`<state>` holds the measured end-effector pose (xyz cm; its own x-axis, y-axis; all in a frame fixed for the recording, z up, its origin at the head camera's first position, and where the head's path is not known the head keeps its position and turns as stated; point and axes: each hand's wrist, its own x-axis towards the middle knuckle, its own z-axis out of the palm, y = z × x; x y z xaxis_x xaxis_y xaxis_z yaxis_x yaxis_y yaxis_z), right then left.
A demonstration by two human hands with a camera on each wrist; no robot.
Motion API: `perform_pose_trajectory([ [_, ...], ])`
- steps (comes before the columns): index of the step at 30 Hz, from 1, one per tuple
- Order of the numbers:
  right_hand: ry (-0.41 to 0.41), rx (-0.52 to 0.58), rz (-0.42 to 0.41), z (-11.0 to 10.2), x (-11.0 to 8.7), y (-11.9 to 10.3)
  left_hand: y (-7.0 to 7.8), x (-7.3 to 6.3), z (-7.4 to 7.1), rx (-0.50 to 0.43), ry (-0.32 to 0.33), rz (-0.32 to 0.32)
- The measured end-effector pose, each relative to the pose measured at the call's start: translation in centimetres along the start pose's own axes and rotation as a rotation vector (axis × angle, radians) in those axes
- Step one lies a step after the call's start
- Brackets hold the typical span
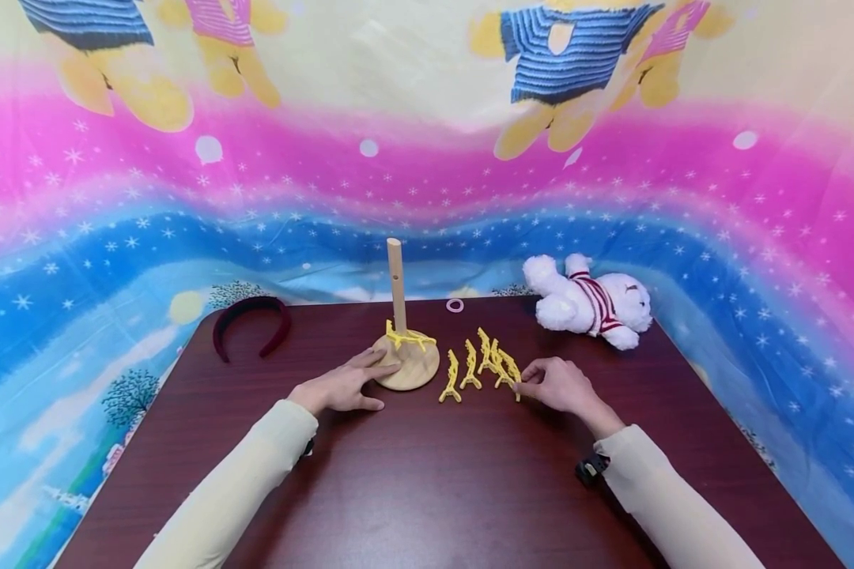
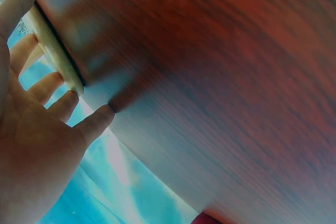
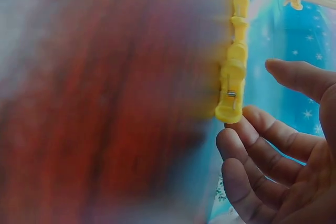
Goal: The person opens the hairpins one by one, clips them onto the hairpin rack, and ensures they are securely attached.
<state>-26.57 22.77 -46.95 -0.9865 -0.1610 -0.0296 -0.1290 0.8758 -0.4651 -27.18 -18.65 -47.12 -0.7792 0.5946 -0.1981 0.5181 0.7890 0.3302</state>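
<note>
A round wooden base (image 1: 416,375) bears an upright wooden post (image 1: 397,284); a yellow forked piece (image 1: 409,341) lies at the post's foot. My left hand (image 1: 349,382) rests its spread fingers on the base's left edge; in the left wrist view the fingers are mostly straight. Right of the base stand several yellow forked clips (image 1: 451,378) in a loose row. My right hand (image 1: 558,387) is at the rightmost one. In the right wrist view, fingertips touch the end of a yellow clip (image 3: 231,95) with a small metal spring, while the thumb stays apart from it.
A dark red headband (image 1: 251,304) lies at the table's back left. At the back right a white teddy bear (image 1: 594,304) in a striped top lies on its side. A small pale pink ring (image 1: 455,306) is near the back edge. Printed cloth (image 1: 398,174) hangs around the table.
</note>
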Motion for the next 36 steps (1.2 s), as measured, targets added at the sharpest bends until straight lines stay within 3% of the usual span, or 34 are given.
perform_pose_trajectory([
  [14,-0.076,-0.115,0.063,0.26,-0.02,-0.30,-0.01,0.01,0.03,-0.008,0.011,0.013],
  [28,-0.088,-0.200,0.075,0.22,0.16,-0.41,-0.07,-0.02,0.07,-0.010,0.005,0.004],
  [36,-0.071,-0.178,0.071,0.05,0.25,0.14,-0.16,0.05,0.28,-0.012,0.009,0.004],
])
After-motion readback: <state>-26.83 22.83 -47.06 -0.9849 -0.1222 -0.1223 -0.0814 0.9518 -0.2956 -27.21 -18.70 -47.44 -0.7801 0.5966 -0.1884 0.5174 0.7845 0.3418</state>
